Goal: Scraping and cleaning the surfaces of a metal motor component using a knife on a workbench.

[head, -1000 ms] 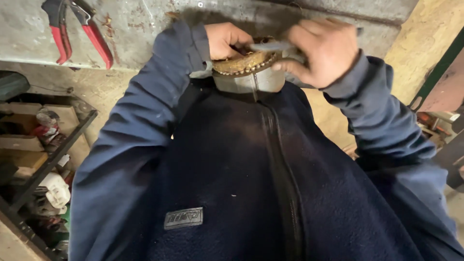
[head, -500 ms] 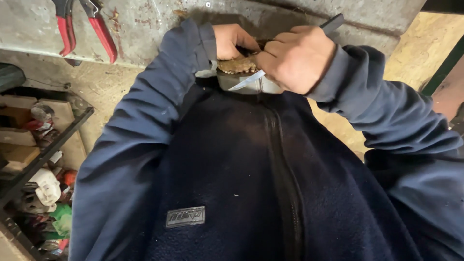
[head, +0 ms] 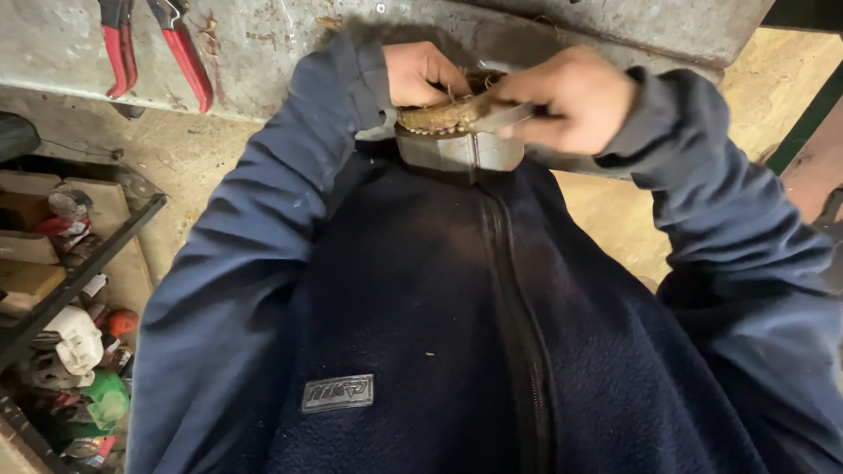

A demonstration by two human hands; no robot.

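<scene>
Grey metal bench [head: 263, 53] across top, red-handled pliers [head: 180, 53] lying on it at left. Grey metal block [head: 457, 151] at bench edge, against dark fleece. Round rusty toothed part [head: 439, 116] atop block, long axis left-right. Left hand [head: 421, 75] clenched at its left end, touching; right hand [head: 571, 101] gripping flat grey tool [head: 509, 114] at right end, blurred

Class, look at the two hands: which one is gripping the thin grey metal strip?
The right hand: its fingers pinch the grey strip, while the left hand steadies the toothed brown piece.
</scene>
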